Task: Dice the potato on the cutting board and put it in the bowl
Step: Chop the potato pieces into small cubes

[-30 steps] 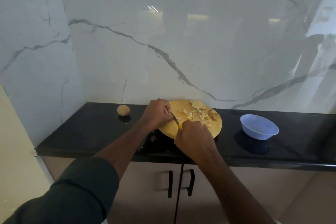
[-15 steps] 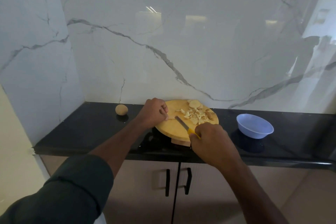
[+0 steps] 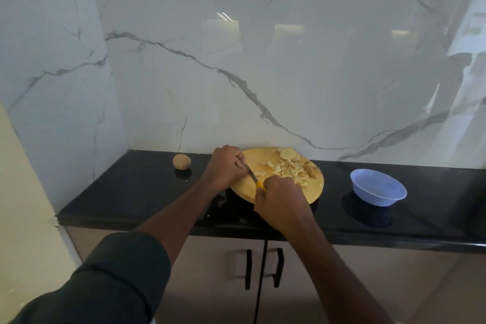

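Since half a second ago the right hand [image 3: 281, 200] has come back in over the near edge of the cutting board [image 3: 252, 187], and the knife [image 3: 253, 177] that lay angled out toward the diced pile now points up and left, its tip right at the left hand [image 3: 226, 164].

The potato is in pieces on the round wooden board: a loose heap of diced potato [image 3: 289, 169] across the middle and right, a few uncut round slices [image 3: 288, 154] at the far edge, and a small bit just beside the blade. None of it is in the bowl [image 3: 378, 188], which stands well apart to the right on the bench [image 3: 131, 197] and looks empty. A whole potato [image 3: 181, 161] sits on the bench to the left, clear of the board.

The main risk, as I judge it, is the blade's closeness to the left fingers: a cut made here with the knuckles not tucked could nick them. The small piece could also skid on the smooth wood and flick off onto the bench.

The right hand is curled tight round the knife's yellow handle. The left hand is curled too, fingertips bunched at the blade tip; whether they pinch a potato piece or only press the board cannot be told.
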Tool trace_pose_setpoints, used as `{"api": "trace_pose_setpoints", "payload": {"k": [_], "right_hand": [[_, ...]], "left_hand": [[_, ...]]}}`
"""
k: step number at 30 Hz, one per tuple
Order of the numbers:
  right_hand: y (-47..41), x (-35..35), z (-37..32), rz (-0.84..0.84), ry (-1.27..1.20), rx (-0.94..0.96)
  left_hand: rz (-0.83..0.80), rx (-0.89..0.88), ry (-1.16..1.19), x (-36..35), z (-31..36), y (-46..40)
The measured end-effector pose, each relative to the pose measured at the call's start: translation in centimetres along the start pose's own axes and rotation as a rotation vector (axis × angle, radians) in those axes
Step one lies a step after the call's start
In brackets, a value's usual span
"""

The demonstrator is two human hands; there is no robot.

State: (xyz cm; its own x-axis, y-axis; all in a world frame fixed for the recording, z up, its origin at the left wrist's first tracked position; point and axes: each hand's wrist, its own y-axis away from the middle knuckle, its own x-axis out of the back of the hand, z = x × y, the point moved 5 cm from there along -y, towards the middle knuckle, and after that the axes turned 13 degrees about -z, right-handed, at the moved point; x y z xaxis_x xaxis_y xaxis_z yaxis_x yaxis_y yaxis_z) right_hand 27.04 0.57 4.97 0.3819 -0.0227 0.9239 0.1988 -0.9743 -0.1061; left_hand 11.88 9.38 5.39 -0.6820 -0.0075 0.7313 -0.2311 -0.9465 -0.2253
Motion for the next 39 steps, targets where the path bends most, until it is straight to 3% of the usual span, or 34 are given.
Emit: {"api": "trace_pose_setpoints", "payload": {"k": [13, 18, 30, 39], "right_hand": [[2.5, 0.0, 2.1, -0.103, -0.058, -0.014], [4.1, 2.1, 4.4, -0.004, -0.129, -0.059], [2.9, 1.7, 4.6, -0.013, -0.045, -0.103], [3.0, 1.5, 5.1, -0.032, -0.074, -0.063]], "left_hand": [[-0.052, -0.004, -0.174, -0.3, 0.5, -0.5], [-0.081, -0.028, -0.306, -0.7, 1.3, -0.3], [-0.200, -0.046, -0.305, -2.5, 1.6, -0.9], [-0.297, -0.161, -0.286, -2.5, 1.5, -1.8]]}}
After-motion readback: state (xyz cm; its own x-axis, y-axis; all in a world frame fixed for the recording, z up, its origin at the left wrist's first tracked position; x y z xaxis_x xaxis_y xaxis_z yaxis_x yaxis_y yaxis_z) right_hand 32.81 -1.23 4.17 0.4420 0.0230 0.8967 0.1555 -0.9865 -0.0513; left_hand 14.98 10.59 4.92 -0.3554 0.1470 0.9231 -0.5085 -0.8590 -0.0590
